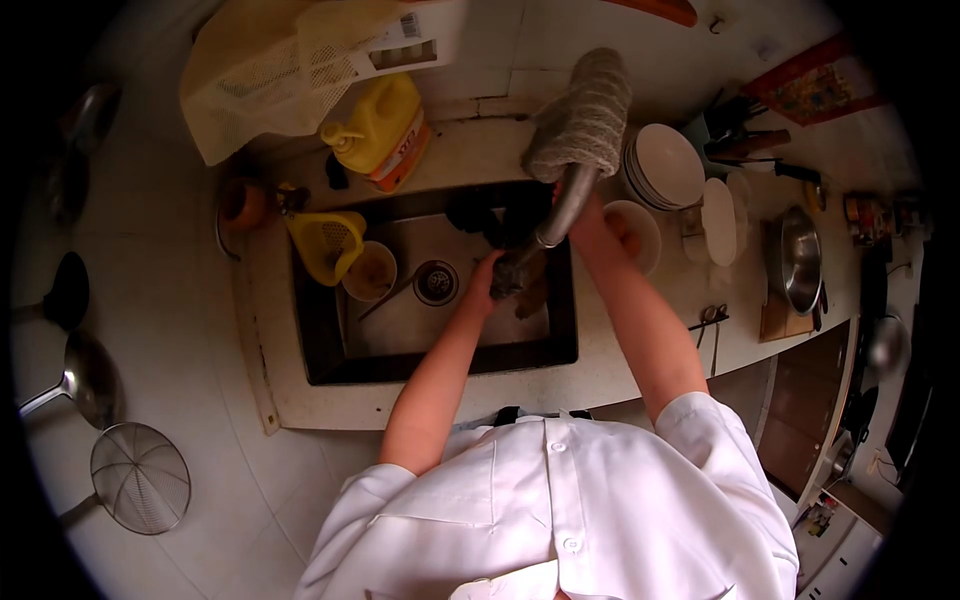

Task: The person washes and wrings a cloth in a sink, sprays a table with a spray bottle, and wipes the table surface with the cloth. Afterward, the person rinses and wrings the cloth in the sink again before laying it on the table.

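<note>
From where I stand, at three o'clock of the drain [437, 284], the left hand [484, 280] meets a dark, blurry thing [509, 279] in the sink [440, 366]; the faucet [572, 205] mostly hides the right hand [586, 214], toward two. Can't tell either grip.

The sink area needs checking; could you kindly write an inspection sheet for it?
Surface: pale counter around a sink.
Job's things: cloth-wrapped faucet over the sink; dark item at the left hand, unclear.
Clutter: yellow jug, yellow strainer, plates, metal bowl.
Hands: left hand in the sink; right hand mostly hidden behind the faucet; grips unclear.
Cables: none clearly seen.
Surroundings: skimmer and ladle at left.
</note>
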### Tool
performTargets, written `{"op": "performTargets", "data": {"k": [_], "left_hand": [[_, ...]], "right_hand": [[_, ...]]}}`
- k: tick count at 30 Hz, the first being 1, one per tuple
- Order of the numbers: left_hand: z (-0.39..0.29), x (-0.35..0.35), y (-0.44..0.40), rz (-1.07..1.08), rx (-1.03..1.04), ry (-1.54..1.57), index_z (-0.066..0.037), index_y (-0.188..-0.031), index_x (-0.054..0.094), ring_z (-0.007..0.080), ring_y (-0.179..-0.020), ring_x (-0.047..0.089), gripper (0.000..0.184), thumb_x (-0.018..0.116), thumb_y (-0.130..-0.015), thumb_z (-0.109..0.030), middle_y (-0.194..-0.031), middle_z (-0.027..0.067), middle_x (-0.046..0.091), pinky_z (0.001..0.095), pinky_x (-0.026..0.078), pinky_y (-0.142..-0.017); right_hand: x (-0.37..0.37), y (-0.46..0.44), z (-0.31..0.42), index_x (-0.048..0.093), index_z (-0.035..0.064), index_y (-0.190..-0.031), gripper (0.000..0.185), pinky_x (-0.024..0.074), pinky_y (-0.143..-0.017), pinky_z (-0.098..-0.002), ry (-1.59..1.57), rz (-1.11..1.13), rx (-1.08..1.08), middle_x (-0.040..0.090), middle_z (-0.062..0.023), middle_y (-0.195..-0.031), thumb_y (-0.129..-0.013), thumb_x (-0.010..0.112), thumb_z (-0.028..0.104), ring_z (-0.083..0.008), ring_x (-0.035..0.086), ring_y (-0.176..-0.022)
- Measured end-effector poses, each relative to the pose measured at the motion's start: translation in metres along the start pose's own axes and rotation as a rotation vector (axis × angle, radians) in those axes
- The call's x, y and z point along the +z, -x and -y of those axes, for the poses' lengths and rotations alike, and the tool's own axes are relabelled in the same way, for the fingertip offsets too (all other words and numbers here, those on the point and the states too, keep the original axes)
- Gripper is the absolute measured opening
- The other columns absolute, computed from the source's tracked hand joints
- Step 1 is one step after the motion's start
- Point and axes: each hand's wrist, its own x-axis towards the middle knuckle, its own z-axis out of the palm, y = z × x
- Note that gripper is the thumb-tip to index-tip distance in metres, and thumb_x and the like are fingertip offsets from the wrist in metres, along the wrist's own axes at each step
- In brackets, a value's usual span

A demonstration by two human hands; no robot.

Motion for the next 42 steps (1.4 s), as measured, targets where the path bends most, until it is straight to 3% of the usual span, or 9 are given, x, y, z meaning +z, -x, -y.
{"op": "performTargets", "data": {"k": [3, 6, 12, 16, 19, 20, 27, 36, 42], "left_hand": [[-0.001, -0.004, -0.002, -0.002, -0.037, 0.064, -0.011, -0.099, 0.057, 0.0219, -0.087, 0.059, 0.031, 0.059, -0.079, -0.033, -0.093, 0.0059, 0.060, 0.0407, 0.049, -0.076], [0.000, -0.007, 0.000, 0.098, -0.013, 0.081, -0.010, -0.099, 0.057, 0.0221, -0.086, 0.059, 0.029, 0.059, -0.079, -0.032, -0.093, 0.0068, 0.060, 0.0408, 0.050, -0.074], [0.010, -0.013, -0.009, 0.154, 0.060, 0.038, -0.008, -0.093, 0.057, 0.0210, -0.075, 0.060, 0.021, 0.060, -0.080, -0.024, -0.081, 0.0060, 0.060, 0.0367, 0.051, -0.064], [0.016, -0.019, -0.012, 0.081, 0.174, 0.018, -0.007, -0.089, 0.057, 0.0200, -0.071, 0.060, 0.016, 0.057, -0.082, -0.021, -0.078, 0.0060, 0.060, 0.0346, 0.051, -0.062], [0.015, -0.011, -0.003, 0.021, 0.276, 0.032, -0.006, -0.088, 0.057, 0.0198, -0.072, 0.059, 0.014, 0.053, -0.081, -0.017, -0.079, 0.0069, 0.060, 0.0324, 0.049, -0.067], [0.014, -0.006, 0.002, -0.012, 0.373, 0.032, -0.004, -0.087, 0.057, 0.0199, -0.073, 0.059, 0.013, 0.050, -0.080, -0.013, -0.079, 0.0075, 0.060, 0.0310, 0.049, -0.069], [0.013, -0.008, 0.030, 0.082, 0.565, -0.157, -0.003, -0.070, 0.056, 0.0209, -0.066, 0.054, 0.022, 0.035, -0.065, 0.001, -0.067, 0.0091, 0.053, 0.0286, 0.044, -0.062], [0.018, -0.023, 0.025, 0.114, 0.569, -0.350, -0.002, -0.062, 0.051, 0.0172, -0.054, 0.046, 0.015, 0.037, -0.060, 0.002, -0.057, 0.0069, 0.046, 0.0285, 0.038, -0.053], [0.016, -0.010, 0.051, 0.252, 0.700, -0.733, -0.003, -0.082, 0.062, 0.0186, -0.079, 0.056, 0.019, 0.046, -0.074, -0.008, -0.081, 0.0071, 0.060, 0.0285, 0.043, -0.070]], "right_hand": [[0.002, -0.014, 0.007, 0.051, 0.0134, -0.096, 0.029, 0.0446, -0.062, -0.0283, 0.045, 0.273, -0.206, 0.056, 0.0013, -0.082, -0.087, 0.045, 0.040, -0.0121, 0.052, -0.072], [0.007, -0.031, 0.012, 0.052, 0.0144, -0.091, 0.026, 0.0420, -0.053, -0.0258, 0.109, 0.043, -0.057, 0.054, 0.0031, -0.079, -0.085, 0.046, 0.039, -0.0082, 0.050, -0.067], [0.017, 0.021, 0.026, 0.053, 0.0115, -0.097, 0.033, 0.0440, -0.065, -0.0301, -0.055, 0.038, -0.033, 0.056, -0.0027, -0.085, -0.086, 0.041, 0.040, -0.0168, 0.054, -0.076], [-0.010, 0.049, -0.025, 0.049, 0.0116, -0.112, 0.048, 0.0429, -0.080, -0.0394, 0.145, 0.310, -0.098, 0.052, -0.0049, -0.114, -0.082, 0.049, 0.049, -0.0247, 0.054, -0.093], [-0.015, 0.092, -0.069, 0.051, 0.0147, -0.109, 0.045, 0.0451, -0.078, -0.0412, 0.327, 0.383, 0.249, 0.052, -0.0034, -0.114, -0.080, 0.054, 0.049, -0.0237, 0.052, -0.100], [-0.013, 0.110, -0.072, 0.051, 0.0156, -0.107, 0.041, 0.0458, -0.079, -0.0424, 0.305, 0.423, 0.498, 0.052, -0.0027, -0.113, -0.080, 0.056, 0.045, -0.0232, 0.052, -0.103], [-0.030, 0.126, -0.102, 0.049, 0.0103, -0.107, 0.032, 0.0437, -0.091, -0.0453, 0.139, 0.503, 0.632, 0.052, -0.0084, -0.109, -0.078, 0.063, 0.017, -0.0228, 0.053, -0.101], [-0.031, 0.128, -0.110, 0.051, 0.0039, -0.097, 0.024, 0.0511, -0.082, -0.0371, 0.265, 0.485, 0.789, 0.056, -0.0119, -0.097, -0.075, 0.059, 0.000, -0.0225, 0.056, -0.092], [-0.047, 0.107, -0.118, 0.055, 0.0035, -0.093, 0.024, 0.0478, -0.060, -0.0235, 0.771, 0.522, 0.679, 0.058, -0.0085, -0.075, -0.070, 0.063, 0.004, -0.0196, 0.059, -0.075]]}}
